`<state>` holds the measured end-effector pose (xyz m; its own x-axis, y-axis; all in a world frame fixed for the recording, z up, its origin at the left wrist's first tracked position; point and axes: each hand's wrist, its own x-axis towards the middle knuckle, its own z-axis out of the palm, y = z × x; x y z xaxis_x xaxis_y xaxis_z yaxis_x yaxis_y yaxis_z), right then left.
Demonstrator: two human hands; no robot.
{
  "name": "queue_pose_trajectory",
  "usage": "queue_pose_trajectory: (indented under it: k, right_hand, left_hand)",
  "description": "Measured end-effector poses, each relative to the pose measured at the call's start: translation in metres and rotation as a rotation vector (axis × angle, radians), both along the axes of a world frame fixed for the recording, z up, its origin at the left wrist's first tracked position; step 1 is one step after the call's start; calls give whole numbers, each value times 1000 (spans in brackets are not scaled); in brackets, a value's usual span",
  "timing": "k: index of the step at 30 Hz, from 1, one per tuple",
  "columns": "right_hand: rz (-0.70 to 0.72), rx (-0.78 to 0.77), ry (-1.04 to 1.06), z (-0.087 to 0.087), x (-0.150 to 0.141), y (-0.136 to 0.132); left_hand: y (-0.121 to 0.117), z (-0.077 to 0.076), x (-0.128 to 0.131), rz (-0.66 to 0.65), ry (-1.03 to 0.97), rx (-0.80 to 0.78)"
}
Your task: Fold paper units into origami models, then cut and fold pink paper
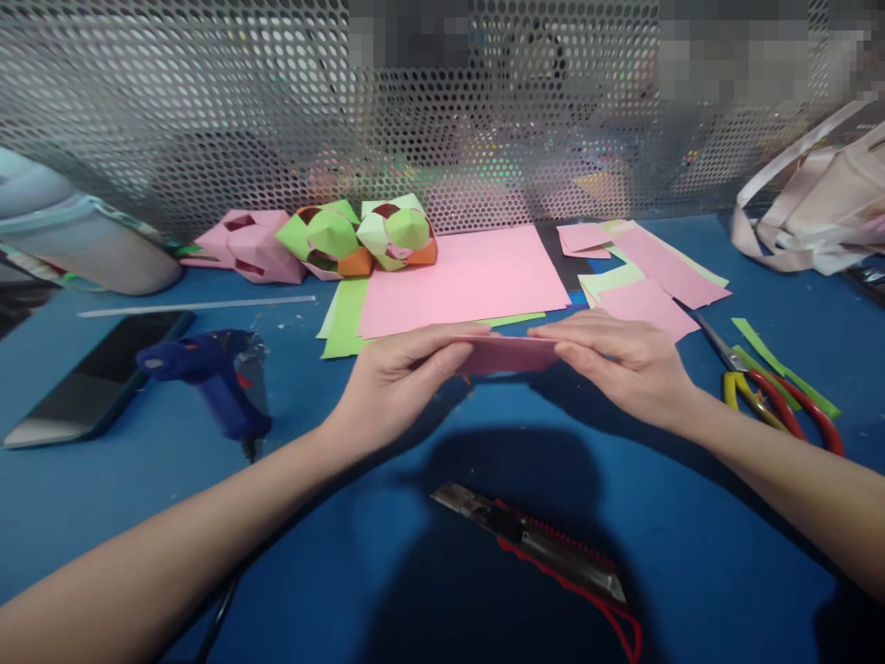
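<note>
Between my two hands is a small piece of pink paper, raised over the blue table and seen nearly edge-on. My left hand pinches its left end, thumb in front and fingers behind. At the right end, my right hand grips it the same way. Whether the piece is folded I cannot tell. Just behind the hands lies a large pink sheet on top of green paper. Closer to me, a utility knife with its blade out rests on the table.
A blue glue gun and a phone lie at left, by a tumbler. Folded paper shapes line the perforated metal divider. Scissors, cut paper pieces and a pale bag are at right.
</note>
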<state>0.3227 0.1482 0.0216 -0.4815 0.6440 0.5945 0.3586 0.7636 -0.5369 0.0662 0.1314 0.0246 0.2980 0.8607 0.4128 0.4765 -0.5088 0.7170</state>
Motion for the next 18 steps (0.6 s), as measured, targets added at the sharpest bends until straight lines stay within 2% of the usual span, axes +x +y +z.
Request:
queue_pose_trajectory:
  k: [2,4,7,9,11,13,15,18]
  right_hand:
    - [83,196,-99,3,2,-2]
    - [135,339,-213,3,5,-4]
    - [112,390,-320,-3,11,-7]
    - [72,384,-340,-11,11,-9]
    - [33,411,-361,-18,7,-13]
    - [5,450,-408,-23,-3,-17]
    - [8,487,-466,-25,-14,-22]
    - [55,533,-532,-23,-20,-29]
  left_hand:
    - [-3,6,-3,-93,47,97]
    - [-4,7,-6,-250,90,176]
    - [-1,-4,-8,-412,189,254]
    - [2,-20,-8,-445,258,309]
    - [1,-35,-8,-476,247,430]
    - [-3,-43,-6,-423,346,424]
    - [-9,-41,-3,-402,430,466]
    - [-17,-29,-1,-430,517,594]
